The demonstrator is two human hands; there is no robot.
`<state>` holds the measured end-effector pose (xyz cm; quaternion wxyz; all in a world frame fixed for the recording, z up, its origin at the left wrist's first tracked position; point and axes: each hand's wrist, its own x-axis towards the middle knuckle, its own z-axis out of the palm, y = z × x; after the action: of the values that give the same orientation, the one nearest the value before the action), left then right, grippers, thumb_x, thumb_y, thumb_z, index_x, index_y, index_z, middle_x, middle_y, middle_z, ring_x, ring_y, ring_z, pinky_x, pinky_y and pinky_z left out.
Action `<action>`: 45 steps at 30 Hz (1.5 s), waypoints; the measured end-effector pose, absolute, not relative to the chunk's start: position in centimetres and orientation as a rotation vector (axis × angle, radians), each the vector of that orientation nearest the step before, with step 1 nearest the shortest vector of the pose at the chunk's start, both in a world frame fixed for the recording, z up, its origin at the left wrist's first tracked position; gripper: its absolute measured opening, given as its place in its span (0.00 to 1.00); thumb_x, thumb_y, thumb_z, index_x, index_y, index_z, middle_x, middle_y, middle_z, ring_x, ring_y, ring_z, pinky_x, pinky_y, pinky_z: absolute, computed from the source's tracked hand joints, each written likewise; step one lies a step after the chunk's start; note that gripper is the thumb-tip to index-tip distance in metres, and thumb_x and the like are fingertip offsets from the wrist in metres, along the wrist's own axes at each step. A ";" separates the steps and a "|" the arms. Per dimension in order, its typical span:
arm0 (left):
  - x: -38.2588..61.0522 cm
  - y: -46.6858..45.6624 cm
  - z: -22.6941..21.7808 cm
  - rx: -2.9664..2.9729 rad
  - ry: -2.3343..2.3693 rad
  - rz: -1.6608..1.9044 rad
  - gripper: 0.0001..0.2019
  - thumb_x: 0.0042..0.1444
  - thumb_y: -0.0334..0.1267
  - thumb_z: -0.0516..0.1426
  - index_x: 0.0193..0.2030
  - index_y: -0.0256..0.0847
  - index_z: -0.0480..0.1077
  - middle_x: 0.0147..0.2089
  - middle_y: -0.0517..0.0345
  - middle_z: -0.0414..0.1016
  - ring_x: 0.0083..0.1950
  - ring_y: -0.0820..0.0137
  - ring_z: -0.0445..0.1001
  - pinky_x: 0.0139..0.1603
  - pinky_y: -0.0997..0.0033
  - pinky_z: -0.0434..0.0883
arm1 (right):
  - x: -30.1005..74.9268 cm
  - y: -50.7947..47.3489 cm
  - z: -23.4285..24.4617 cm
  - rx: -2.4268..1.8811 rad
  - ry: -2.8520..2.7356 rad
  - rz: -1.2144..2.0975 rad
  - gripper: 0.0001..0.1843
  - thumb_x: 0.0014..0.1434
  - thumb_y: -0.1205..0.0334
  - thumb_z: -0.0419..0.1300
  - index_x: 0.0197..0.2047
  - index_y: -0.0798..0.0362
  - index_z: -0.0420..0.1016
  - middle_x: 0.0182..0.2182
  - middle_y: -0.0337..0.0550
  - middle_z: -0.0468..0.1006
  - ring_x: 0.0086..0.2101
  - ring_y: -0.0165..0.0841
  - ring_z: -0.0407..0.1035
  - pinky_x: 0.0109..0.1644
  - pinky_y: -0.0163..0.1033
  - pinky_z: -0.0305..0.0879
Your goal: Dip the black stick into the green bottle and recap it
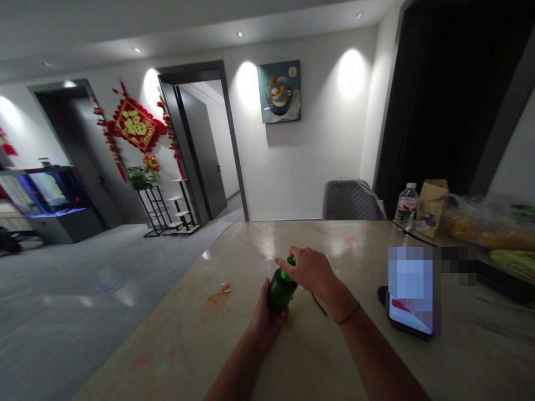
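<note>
Green bottle: the green bottle [281, 292] is held over the table [184, 340], between its left edge and the phone, leaning with its neck toward the far right; whether its base touches the tabletop cannot be told
Left hand: the left hand [264, 320] is wrapped around the bottle's lower body, thumb along the near-left side and fingertips showing on the other, the grip only as wide as the glass
Right hand: the right hand [312, 271] comes over from the right and is curled in close at the bottle's neck and top, thumb reaching across to the left; its fingers hide much of the mouth, so whether a cap is there cannot be told
Wrist: a thin dark band [348, 315] circles the right one
Dark strip: a thin dark strip [320, 304] lies on the table just beside the right forearm
Left edge: an orange stain [216, 303] lies toward it, a small crumpled scrap [225, 287] at the stain's far end
Phone: the phone [407, 317] lies right of the right forearm, screen lit and partly blurred
Far edge, right part: a clear water bottle [407, 207] stands beside a brown paper bag [430, 209], with plastic bags [480, 223] farther right
Beyond the far edge: a grey quilted chair [350, 200]
</note>
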<state>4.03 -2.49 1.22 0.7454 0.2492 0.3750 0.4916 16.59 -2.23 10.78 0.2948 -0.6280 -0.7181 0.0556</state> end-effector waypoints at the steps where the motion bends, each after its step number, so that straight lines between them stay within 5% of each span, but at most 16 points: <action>1: 4.1 -2.5 1.2 0.556 0.832 1.071 0.21 0.53 0.54 0.48 0.38 0.36 0.66 0.23 0.56 0.71 0.14 0.80 0.61 0.10 0.82 0.52 | 16.6 -2.1 10.7 -1.673 -1.924 0.147 0.27 0.50 0.36 0.48 0.30 0.53 0.70 0.28 0.53 0.75 0.31 0.41 0.69 0.34 0.43 0.57; 11: 3.9 -2.5 1.1 0.597 0.828 1.017 0.24 0.51 0.58 0.47 0.36 0.36 0.65 0.22 0.57 0.70 0.10 0.82 0.58 0.09 0.82 0.48 | 17.8 -2.2 10.8 -1.434 -2.022 0.294 0.15 0.51 0.52 0.56 0.37 0.53 0.68 0.34 0.47 0.74 0.34 0.35 0.67 0.37 0.38 0.56; 17: 3.9 -2.5 1.0 0.586 0.837 1.019 0.24 0.51 0.58 0.46 0.35 0.36 0.65 0.22 0.58 0.70 0.11 0.81 0.58 0.09 0.82 0.48 | 18.8 -2.8 11.1 -1.230 -2.089 0.446 0.18 0.47 0.62 0.58 0.44 0.54 0.67 0.39 0.46 0.71 0.40 0.34 0.65 0.44 0.37 0.57; 21: 3.9 -2.6 1.2 0.576 0.822 1.022 0.23 0.51 0.58 0.46 0.35 0.37 0.64 0.22 0.58 0.70 0.11 0.81 0.58 0.09 0.82 0.48 | 18.7 -2.9 11.2 -1.215 -2.059 0.431 0.25 0.47 0.54 0.60 0.48 0.54 0.65 0.48 0.49 0.67 0.48 0.38 0.60 0.51 0.39 0.54; 24: 3.8 -2.6 1.2 0.578 0.816 1.018 0.24 0.52 0.58 0.45 0.35 0.36 0.65 0.23 0.57 0.70 0.11 0.81 0.57 0.09 0.82 0.47 | 18.2 -2.6 11.2 -1.429 -1.966 0.410 0.23 0.52 0.48 0.53 0.45 0.56 0.67 0.38 0.51 0.71 0.40 0.37 0.66 0.45 0.41 0.57; 28: 3.8 -2.4 1.0 0.576 0.799 1.015 0.24 0.53 0.57 0.44 0.36 0.35 0.65 0.23 0.57 0.70 0.11 0.81 0.57 0.09 0.83 0.47 | 18.2 -2.4 11.2 -1.456 -1.973 0.445 0.17 0.54 0.53 0.52 0.42 0.55 0.67 0.31 0.46 0.73 0.33 0.34 0.67 0.39 0.38 0.58; 32: 3.9 -2.3 0.9 0.562 0.805 1.048 0.23 0.52 0.57 0.46 0.37 0.36 0.64 0.23 0.57 0.70 0.11 0.82 0.57 0.09 0.83 0.47 | 18.8 -3.0 11.3 -1.268 -2.068 0.515 0.24 0.49 0.62 0.57 0.50 0.56 0.60 0.44 0.49 0.70 0.43 0.34 0.65 0.46 0.37 0.57; 35: 4.0 -2.5 1.0 0.588 0.812 1.047 0.23 0.52 0.57 0.45 0.36 0.37 0.63 0.23 0.58 0.70 0.11 0.81 0.57 0.09 0.83 0.47 | 18.7 -3.3 11.3 -1.338 -2.084 0.444 0.29 0.47 0.55 0.59 0.52 0.55 0.60 0.49 0.52 0.66 0.49 0.39 0.60 0.51 0.41 0.54; 38: 4.1 -2.6 1.1 0.635 0.820 1.026 0.24 0.52 0.58 0.44 0.35 0.36 0.64 0.22 0.58 0.69 0.10 0.81 0.57 0.09 0.82 0.47 | 18.4 -3.1 11.3 -1.506 -2.011 0.412 0.23 0.51 0.49 0.54 0.45 0.56 0.65 0.42 0.51 0.70 0.43 0.39 0.64 0.47 0.42 0.57; 45: 4.1 -2.6 1.0 0.629 0.829 1.038 0.23 0.52 0.57 0.46 0.37 0.36 0.63 0.23 0.58 0.69 0.11 0.82 0.57 0.09 0.82 0.47 | 19.2 -2.9 11.3 -1.180 -2.067 0.556 0.21 0.46 0.63 0.59 0.46 0.55 0.63 0.41 0.46 0.70 0.39 0.31 0.65 0.42 0.35 0.60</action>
<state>4.13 -2.64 1.02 0.7420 0.2871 0.3780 0.4735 19.18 -2.86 11.31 0.3417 -0.4536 -0.7949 0.2136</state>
